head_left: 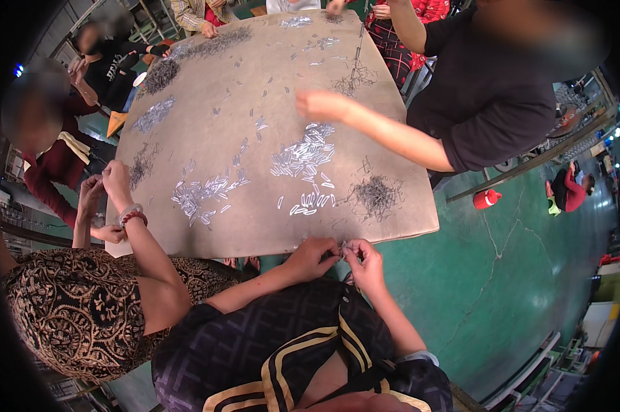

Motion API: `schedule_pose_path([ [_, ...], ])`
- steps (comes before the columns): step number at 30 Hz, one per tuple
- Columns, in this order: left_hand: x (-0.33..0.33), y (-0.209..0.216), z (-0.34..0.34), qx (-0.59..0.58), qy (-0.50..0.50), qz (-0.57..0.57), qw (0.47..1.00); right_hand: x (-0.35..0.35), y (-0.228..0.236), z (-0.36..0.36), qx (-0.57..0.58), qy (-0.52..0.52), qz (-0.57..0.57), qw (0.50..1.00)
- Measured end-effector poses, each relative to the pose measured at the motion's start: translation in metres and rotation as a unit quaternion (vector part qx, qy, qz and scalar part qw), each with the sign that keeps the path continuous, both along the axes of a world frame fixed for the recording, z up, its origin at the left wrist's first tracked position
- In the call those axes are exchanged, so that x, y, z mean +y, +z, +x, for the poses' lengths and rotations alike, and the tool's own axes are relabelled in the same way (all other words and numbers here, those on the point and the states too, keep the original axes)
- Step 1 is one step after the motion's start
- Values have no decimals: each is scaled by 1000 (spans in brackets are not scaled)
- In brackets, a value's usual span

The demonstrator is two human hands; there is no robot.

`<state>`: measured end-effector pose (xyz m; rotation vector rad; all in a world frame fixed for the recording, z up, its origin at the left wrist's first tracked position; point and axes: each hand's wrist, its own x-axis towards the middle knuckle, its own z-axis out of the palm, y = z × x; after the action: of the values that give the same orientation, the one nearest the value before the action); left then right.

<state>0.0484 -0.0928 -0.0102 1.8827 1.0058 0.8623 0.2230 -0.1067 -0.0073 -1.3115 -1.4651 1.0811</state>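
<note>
The left hand (318, 259) is drawn in at the table's near edge, its fingers pinched narrow on a small metal piece (343, 251). The right hand (365, 266) meets it there, thumb and fingertips closed on the same bit; it is too small for me to tell its exact shape. Both hands sit just off the front edge of a brown-topped table (193, 144), above the dark patterned shirt (248, 353) with gold-striped trim.

Just beyond them, to the right, lies a tangled heap of thin dark wire pieces (376, 197). Left of that spreads a pile of silvery elongated links (303, 156), with a looser silvery pile (203, 196) farther left.

At the near left, a co-worker in a black-and-tan patterned top (83, 312) raises both hands near the table's left edge, a red beaded bracelet (133, 218) on one wrist. From the right, a co-worker in a black T-shirt (485, 103) stretches a blurred hand (320, 105) over the table. On the green floor (488, 275) stands a red container (487, 199). Along the far edge, more dark wire (221, 42) lies near other people's hands.
</note>
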Motion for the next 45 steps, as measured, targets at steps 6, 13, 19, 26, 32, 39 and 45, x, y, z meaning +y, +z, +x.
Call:
schedule_pose_path([
  [6, -1, -1, 1, 18, -12, -41, 999, -4, 2, 2, -27, 5, 31, 999],
  [13, 69, -29, -5, 133, 26, 25, 991, -13, 0, 8, -64, 14, 73, 995],
  [19, 117, -95, 27, 362, 100, 271, 887, -15, -11, 9, -76, 22, 91, 993],
  [26, 121, -81, 32, 375, 78, 277, 881, -14, -10, 11, -101, 19, 98, 990],
  [32, 120, -61, 8, 212, 113, 20, 970, -8, -15, 13, -87, 6, 96, 992],
  [39, 74, -5, -8, -117, 13, -322, 940, 1, -11, 8, -70, -6, 51, 996],
  [45, 43, 12, -8, -114, -46, -274, 954, 7, -4, 4, -84, -2, 74, 994],
])
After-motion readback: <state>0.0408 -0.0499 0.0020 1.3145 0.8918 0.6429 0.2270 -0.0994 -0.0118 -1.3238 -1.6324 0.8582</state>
